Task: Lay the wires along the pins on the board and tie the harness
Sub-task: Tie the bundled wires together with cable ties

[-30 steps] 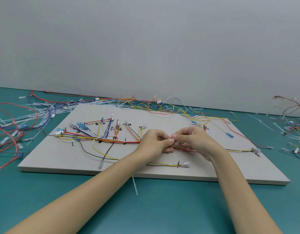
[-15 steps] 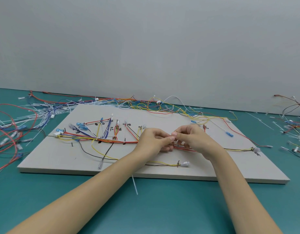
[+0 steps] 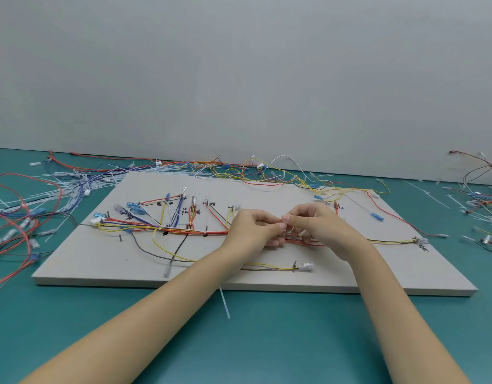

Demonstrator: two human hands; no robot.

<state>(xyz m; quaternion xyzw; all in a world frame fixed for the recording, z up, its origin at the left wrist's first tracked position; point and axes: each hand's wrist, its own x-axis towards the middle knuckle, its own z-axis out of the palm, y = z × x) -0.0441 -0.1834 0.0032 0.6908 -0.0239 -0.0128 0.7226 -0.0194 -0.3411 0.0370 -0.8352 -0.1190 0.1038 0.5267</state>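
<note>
both hands [image 3: 289, 228] pinch, seemingly, a tie over the harness [image 3: 183, 230].

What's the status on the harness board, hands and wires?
Both hands, left hand and right hand, pinching a cable tie over the wire bundle. Nothing in the way.

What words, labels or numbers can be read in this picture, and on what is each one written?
No text can be read with certainty; all of it is small black handwriting on the board, with no print or brand.
Marks by the upper pins: look like Chinese characters, too blurred to read.
Mark by the pin behind the right hand: too small to read.
Mark at the right-end connector: blurred, unreadable.
</note>
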